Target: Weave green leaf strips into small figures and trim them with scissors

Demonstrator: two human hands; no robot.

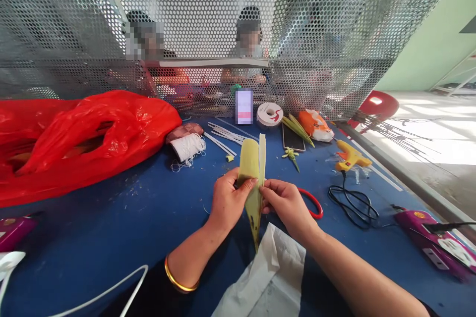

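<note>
My left hand (227, 203) grips a pale yellow-green leaf that looks like a corn husk (249, 158), thumb across its front. The husk is curled over at the top and narrows below to a dark-spotted tip. Along its right edge stands a narrow upright strip (262, 153), pinched between the thumb and fingers of my right hand (282, 200). Whether the strip is still joined to the husk I cannot tell. A red loop handle (316, 203) shows beside my right hand, the rest hidden. Under my wrists lies a crumpled white tissue (277, 267).
Ahead are a phone (244, 106), a ribbon spool (269, 115), white strips (226, 133), white thread (188, 147) and a small leaf figure (291, 156). A red bag (92, 143) lies left. A yellow glue gun (351, 156) and purple power strip (433, 237) are right. Behind perforated mesh (201, 20) sit people.
</note>
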